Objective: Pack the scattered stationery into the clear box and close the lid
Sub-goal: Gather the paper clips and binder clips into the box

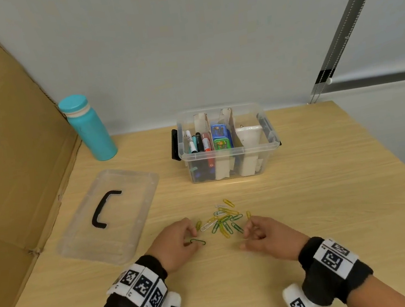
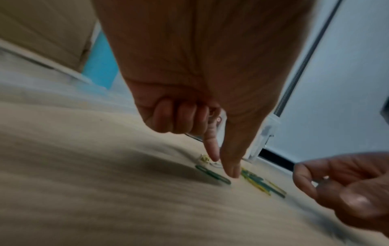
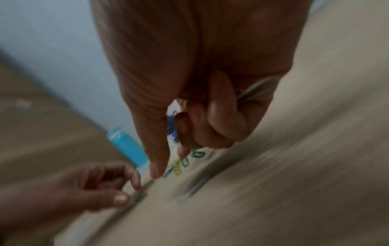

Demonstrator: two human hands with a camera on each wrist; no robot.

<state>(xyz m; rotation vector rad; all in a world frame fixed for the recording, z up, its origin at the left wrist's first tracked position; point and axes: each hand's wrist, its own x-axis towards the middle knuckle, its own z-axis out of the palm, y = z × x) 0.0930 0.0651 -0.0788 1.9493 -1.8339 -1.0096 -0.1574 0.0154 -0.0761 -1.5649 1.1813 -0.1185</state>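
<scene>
Several yellow, green and white paper clips (image 1: 225,219) lie scattered on the wooden table in front of the open clear box (image 1: 229,150). My left hand (image 1: 192,235) points thumb and index finger down at the pile's left edge, its other fingers curled. In the left wrist view its thumb tip (image 2: 233,174) touches the table beside a dark green clip (image 2: 212,174). My right hand (image 1: 247,234) reaches the pile's right edge with thumb and index finger. Its curled outer fingers (image 3: 223,116) hold thin pale clips (image 3: 258,89) against the palm.
The box holds markers (image 1: 198,142), a small blue and green case (image 1: 221,137) and cardboard dividers. Its clear lid (image 1: 109,215) with a black handle lies flat at the left. A teal bottle (image 1: 88,127) stands at the back left beside a cardboard wall (image 1: 5,152).
</scene>
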